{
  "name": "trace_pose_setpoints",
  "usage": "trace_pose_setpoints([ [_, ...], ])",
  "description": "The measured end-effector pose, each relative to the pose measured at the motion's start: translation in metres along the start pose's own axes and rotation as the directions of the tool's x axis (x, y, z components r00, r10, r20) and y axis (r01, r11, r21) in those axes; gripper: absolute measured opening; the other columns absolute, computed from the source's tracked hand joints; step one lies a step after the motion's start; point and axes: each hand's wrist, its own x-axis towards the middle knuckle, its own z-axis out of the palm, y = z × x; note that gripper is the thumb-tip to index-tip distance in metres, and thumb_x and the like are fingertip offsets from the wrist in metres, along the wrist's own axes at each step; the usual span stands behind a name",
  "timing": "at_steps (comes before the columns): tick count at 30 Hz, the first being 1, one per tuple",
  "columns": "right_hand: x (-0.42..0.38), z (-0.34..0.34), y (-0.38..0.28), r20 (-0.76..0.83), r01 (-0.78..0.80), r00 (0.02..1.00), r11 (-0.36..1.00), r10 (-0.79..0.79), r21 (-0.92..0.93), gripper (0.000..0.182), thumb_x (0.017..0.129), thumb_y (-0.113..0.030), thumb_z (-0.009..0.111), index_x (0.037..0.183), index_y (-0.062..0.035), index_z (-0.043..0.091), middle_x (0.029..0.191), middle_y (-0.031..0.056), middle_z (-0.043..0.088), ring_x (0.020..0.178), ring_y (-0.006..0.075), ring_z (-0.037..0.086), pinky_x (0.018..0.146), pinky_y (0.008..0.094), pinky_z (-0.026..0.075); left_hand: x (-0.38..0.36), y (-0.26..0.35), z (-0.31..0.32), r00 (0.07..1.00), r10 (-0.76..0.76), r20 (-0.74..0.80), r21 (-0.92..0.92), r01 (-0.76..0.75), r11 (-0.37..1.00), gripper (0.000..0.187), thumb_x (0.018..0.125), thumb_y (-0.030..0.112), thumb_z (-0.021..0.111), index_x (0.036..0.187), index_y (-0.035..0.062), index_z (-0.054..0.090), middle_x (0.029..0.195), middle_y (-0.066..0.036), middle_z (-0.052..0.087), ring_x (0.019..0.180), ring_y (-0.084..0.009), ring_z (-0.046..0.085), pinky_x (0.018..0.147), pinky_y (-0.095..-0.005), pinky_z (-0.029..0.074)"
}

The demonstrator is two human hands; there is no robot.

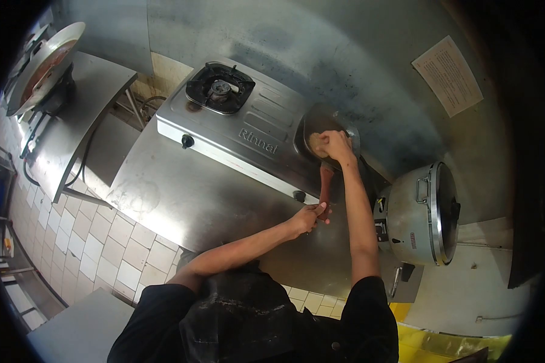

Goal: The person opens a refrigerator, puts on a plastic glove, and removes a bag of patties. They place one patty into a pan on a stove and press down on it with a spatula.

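A dark frying pan sits over the right side of the two-burner gas stove. Its reddish-brown handle points toward me, and my left hand is wrapped round the handle's end. Inside the pan, my right hand has its fingers closed on a yellowish-tan lump. I cannot make out what the lump is. The burner under the pan is hidden.
The left burner is bare. A large rice cooker stands right of the stove. On another steel table at far left is a big wok. A printed sheet hangs on the wall. Tiled floor shows at lower left.
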Motion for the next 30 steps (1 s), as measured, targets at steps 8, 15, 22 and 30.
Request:
trace_pose_setpoints([
  [8, 0.000, 0.003, -0.008, -0.064, -0.024, 0.998, 0.995, 0.018, -0.093, 0.039, 0.070, -0.035, 0.080, 0.104, -0.0171, 0.072, 0.101, 0.0052, 0.071, 0.108, 0.0290, 0.059, 0.098, 0.0529, 0.038, 0.001, -0.003, 0.002, 1.000, -0.005, -0.006, -0.040, 0.005, 0.999, 0.046, 0.102, 0.048, 0.035, 0.113, 0.0090, 0.056, 0.081, 0.004, 0.056, 0.055, -0.0055, 0.029, 0.046, -0.0211, 0.026],
  [15, 0.007, 0.009, -0.014, -0.107, -0.126, 0.987, 0.989, 0.118, -0.075, 0.037, 0.073, -0.040, 0.076, 0.101, -0.0159, 0.074, 0.103, 0.0118, 0.070, 0.105, 0.0320, 0.063, 0.101, 0.0567, 0.035, 0.000, -0.002, 0.002, 1.000, -0.005, -0.008, -0.039, 0.005, 0.999, 0.046, 0.102, 0.049, 0.035, 0.115, 0.0086, 0.055, 0.082, 0.004, 0.056, 0.054, -0.0050, 0.030, 0.045, -0.0204, 0.026],
  [22, 0.012, 0.007, -0.002, -0.154, -0.118, 0.982, 0.992, 0.109, -0.050, 0.034, 0.069, -0.030, 0.082, 0.099, -0.0169, 0.073, 0.097, 0.0084, 0.072, 0.099, 0.0307, 0.065, 0.087, 0.0509, 0.045, 0.001, -0.002, 0.000, 1.000, 0.015, -0.003, -0.030, -0.015, 0.999, 0.046, 0.101, 0.049, 0.037, 0.114, 0.0081, 0.055, 0.082, 0.002, 0.059, 0.055, -0.0067, 0.033, 0.043, -0.0216, 0.028],
  [30, 0.001, -0.008, -0.009, -0.031, 0.060, 0.997, 0.982, -0.066, -0.177, 0.053, 0.060, -0.021, 0.087, 0.111, -0.0225, 0.070, 0.108, 0.0036, 0.070, 0.109, 0.0269, 0.061, 0.095, 0.0509, 0.041, 0.000, -0.002, 0.000, 1.000, 0.002, -0.010, -0.015, -0.002, 1.000, 0.050, 0.101, 0.051, 0.036, 0.118, 0.0089, 0.055, 0.083, 0.004, 0.057, 0.054, -0.0050, 0.030, 0.046, -0.0201, 0.027],
])
